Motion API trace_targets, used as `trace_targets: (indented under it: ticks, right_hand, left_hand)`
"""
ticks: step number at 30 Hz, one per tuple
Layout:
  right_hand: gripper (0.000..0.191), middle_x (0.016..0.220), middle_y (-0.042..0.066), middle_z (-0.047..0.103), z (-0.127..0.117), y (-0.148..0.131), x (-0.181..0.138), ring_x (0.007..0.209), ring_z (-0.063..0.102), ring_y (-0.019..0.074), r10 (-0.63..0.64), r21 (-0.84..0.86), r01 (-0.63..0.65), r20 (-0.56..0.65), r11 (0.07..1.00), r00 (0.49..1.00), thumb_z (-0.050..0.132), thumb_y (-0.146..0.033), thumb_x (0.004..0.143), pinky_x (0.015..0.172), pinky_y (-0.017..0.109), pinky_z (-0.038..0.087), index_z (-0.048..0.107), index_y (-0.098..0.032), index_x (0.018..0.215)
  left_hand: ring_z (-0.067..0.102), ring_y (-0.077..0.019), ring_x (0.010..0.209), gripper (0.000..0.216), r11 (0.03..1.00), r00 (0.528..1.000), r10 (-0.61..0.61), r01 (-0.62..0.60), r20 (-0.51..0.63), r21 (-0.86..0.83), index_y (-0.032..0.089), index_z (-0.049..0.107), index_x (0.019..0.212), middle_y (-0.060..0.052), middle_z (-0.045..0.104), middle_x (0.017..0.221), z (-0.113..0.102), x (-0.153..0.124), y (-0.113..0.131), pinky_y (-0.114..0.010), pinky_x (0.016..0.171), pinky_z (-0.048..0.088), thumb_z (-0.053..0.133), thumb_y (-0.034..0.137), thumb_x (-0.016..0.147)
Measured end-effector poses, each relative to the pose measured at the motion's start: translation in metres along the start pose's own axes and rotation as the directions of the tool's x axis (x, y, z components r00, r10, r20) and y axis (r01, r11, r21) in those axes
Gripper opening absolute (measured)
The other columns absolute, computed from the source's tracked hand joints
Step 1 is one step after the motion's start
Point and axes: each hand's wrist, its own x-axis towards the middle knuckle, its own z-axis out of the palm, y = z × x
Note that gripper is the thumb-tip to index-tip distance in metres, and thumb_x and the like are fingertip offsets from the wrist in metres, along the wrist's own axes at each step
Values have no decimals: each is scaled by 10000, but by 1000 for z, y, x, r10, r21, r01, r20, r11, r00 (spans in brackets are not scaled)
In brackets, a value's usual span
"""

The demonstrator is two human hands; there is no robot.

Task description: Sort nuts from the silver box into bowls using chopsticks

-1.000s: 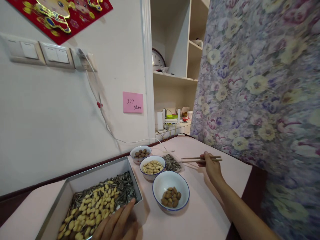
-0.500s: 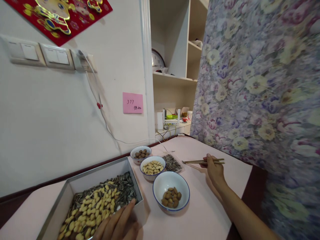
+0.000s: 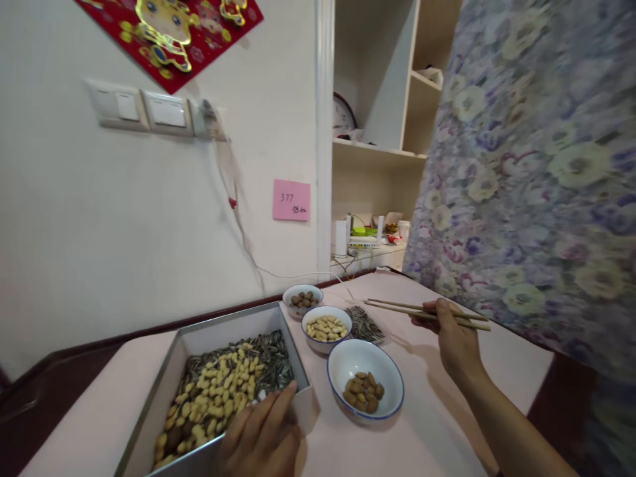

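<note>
On the pink-covered tabletop (image 3: 427,430) before me sits a big open box (image 3: 233,329). The left hand (image 3: 265,430) lies across its near edge; whether it grips, I can't tell. The right hand (image 3: 460,344) pinches two chopsticks (image 3: 392,308) above the tabletop. Between box and right hand stand a large bowl (image 3: 365,358), two smaller bowls (image 3: 325,347) behind it, and dark seeds (image 3: 364,324) near the chopsticks' tips. Peanuts (image 3: 226,383) fill much of the box.

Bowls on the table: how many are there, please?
3: the front bowl, the peanut bowl behind it, and the back bowl beyond both. None seems hidden there.
</note>
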Motion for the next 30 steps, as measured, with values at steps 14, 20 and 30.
trace_targets:
  ticks: [14,20,30]
  right_hand:
    - [439,754,45,660,125,-54,-86,686,654,188,-125,-109,269,680,957,722,462,-585,944,639,302,543,637,-217,781]
    - [413,655,3,551,176,-33,-108,656,522,160,-88,-137,401,864,906,495,502,-513,942,624,268,442,546,-212,661]
    - [469,646,23,623,203,-13,-117,643,574,182,-73,-170,435,869,884,489,433,-561,959,628,284,449,620,-209,712]
  left_hand:
    - [555,-203,1113,123,980,988,154,-151,-15,129,201,660,768,-59,671,1264,2,-4,-3,-363,996,327,676,293,848]
    - [562,-208,1104,134,981,989,144,-141,-13,135,199,654,742,-62,661,1274,4,-6,-1,-361,985,337,688,280,843]
    - [569,-213,1076,137,981,989,145,-144,-4,127,196,650,743,-70,668,1270,0,-4,0,-359,962,345,679,262,860]
